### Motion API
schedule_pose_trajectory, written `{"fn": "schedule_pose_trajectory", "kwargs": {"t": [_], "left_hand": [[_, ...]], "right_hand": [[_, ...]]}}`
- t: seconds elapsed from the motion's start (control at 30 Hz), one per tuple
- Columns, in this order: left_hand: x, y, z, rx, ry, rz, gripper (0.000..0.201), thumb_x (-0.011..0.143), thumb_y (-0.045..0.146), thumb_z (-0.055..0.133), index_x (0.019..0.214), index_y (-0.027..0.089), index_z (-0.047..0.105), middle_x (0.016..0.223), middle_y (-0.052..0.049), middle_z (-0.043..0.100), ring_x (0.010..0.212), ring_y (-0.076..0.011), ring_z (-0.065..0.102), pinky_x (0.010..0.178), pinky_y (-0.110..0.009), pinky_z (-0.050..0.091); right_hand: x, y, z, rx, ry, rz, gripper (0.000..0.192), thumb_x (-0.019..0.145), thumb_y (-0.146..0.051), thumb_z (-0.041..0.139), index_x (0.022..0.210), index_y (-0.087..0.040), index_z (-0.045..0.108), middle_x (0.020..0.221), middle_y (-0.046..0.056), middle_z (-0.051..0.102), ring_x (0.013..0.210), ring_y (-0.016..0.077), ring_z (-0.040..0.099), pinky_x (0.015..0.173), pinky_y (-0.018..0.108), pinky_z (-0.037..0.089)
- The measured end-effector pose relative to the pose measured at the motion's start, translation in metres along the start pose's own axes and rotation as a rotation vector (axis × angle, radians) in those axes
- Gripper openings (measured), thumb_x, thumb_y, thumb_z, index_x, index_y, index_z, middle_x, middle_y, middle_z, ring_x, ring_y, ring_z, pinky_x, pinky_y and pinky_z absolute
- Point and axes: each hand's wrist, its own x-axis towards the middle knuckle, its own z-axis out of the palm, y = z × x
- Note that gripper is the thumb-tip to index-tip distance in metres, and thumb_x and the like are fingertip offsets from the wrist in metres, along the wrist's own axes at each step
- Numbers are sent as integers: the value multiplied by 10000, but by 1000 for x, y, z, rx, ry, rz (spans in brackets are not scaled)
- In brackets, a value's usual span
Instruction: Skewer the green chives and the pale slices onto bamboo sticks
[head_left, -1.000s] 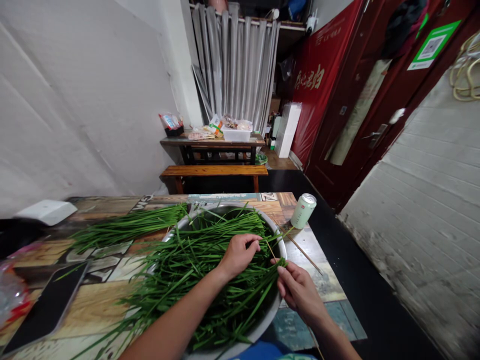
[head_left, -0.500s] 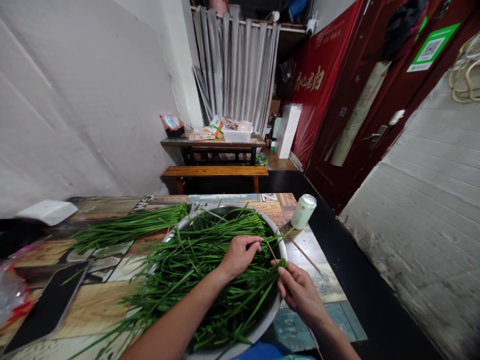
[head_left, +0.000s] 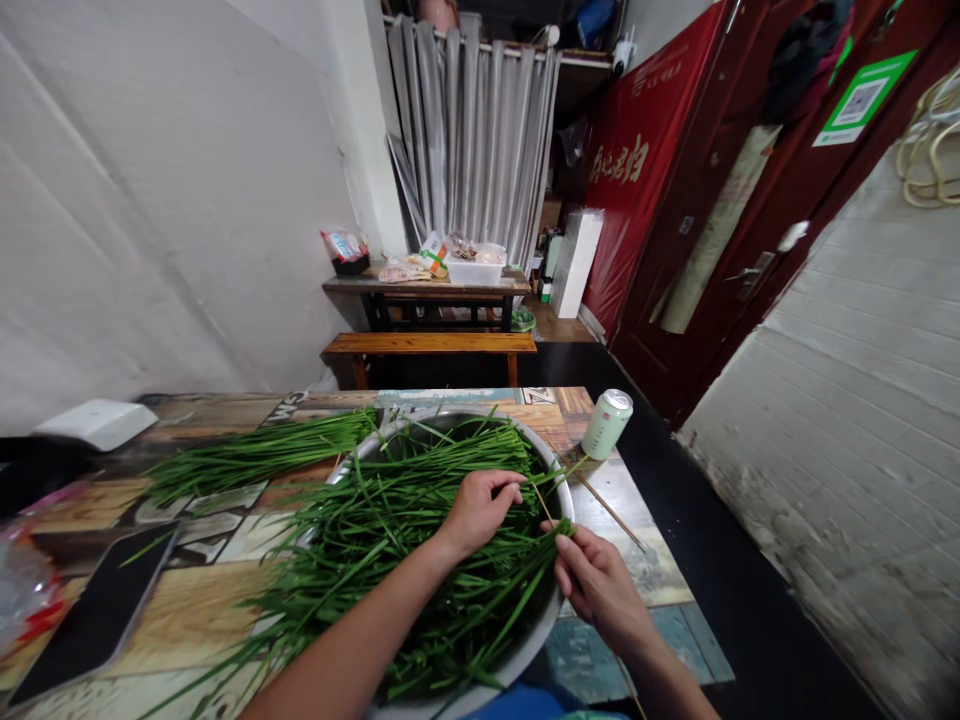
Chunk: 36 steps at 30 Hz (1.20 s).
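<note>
Over a metal basin [head_left: 559, 495] heaped with garlic chives [head_left: 405, 540] on the desk [head_left: 187, 610], the left hand [head_left: 476, 510] pinches chive tips while the right hand [head_left: 596, 580] pinches a thin skewer [head_left: 541, 500], which could snap or prick fingers if pushed askew.

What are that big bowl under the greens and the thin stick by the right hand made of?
The bowl looks like metal, probably stainless steel: grey, dull sheen on its thin rim. The stick seems bamboo or wood: pale tan, matte, slender, resting on the table.
</note>
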Motion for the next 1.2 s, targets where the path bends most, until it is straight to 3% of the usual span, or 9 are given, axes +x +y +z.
{"fn": "schedule_pose_trajectory", "kwargs": {"t": [0.57, 0.8, 0.83, 0.93, 1.0, 1.1, 1.2], "left_hand": [[-6, -2, 0, -36, -37, 163, 239, 787, 206, 480, 919, 183, 677, 767, -42, 689, 739, -143, 619, 727, -249, 463], [-14, 11, -2, -67, -416, 292, 250, 803, 207, 469, 960, 209, 664, 949, -43, 671, 852, -138, 607, 767, -231, 455], [-12, 10, -5, -34, -389, 279, 253, 808, 215, 462, 967, 209, 659, 961, -41, 667, 866, -140, 602, 781, -240, 452], [-6, -1, -16, 181, -134, 229, 252, 824, 233, 441, 948, 200, 657, 943, -50, 663, 867, -155, 582, 815, -294, 430], [-3, -11, -20, 378, -27, 233, 222, 815, 227, 465, 912, 201, 663, 878, -57, 659, 838, -168, 560, 809, -325, 404], [-1, -22, -19, 614, -60, 256, 158, 774, 223, 539, 869, 212, 665, 794, -56, 624, 811, -183, 513, 764, -331, 368], [-1, -26, -15, 700, -88, 257, 128, 755, 227, 568, 839, 218, 664, 784, -52, 590, 804, -186, 484, 726, -317, 347]], "right_hand": [[-4, -3, 3, 102, -13, 28, 401, 827, -376, 518, 1143, -137, 456, 441, -77, 493, 252, 2, 239, 253, 108, 181], [-1, -3, 4, 99, 15, -47, 377, 841, -341, 509, 1155, -146, 436, 447, -84, 473, 271, 1, 227, 268, 112, 168], [-2, -2, 3, 86, 35, -59, 365, 842, -339, 509, 1144, -145, 446, 453, -83, 470, 277, -1, 229, 272, 112, 162], [-3, -2, 2, 54, 77, -77, 361, 840, -348, 507, 1139, -154, 453, 474, -80, 469, 289, -2, 238, 282, 114, 148], [-4, -2, 2, 36, 78, -67, 367, 832, -366, 512, 1124, -149, 466, 477, -78, 469, 288, -1, 239, 283, 118, 141], [-5, -3, 2, 13, 80, -40, 377, 815, -394, 524, 1088, -137, 491, 478, -77, 464, 283, -2, 231, 281, 125, 136], [-5, -4, 4, 1, 86, -22, 388, 803, -411, 533, 1075, -136, 499, 475, -79, 458, 282, -1, 226, 280, 127, 134]]}}
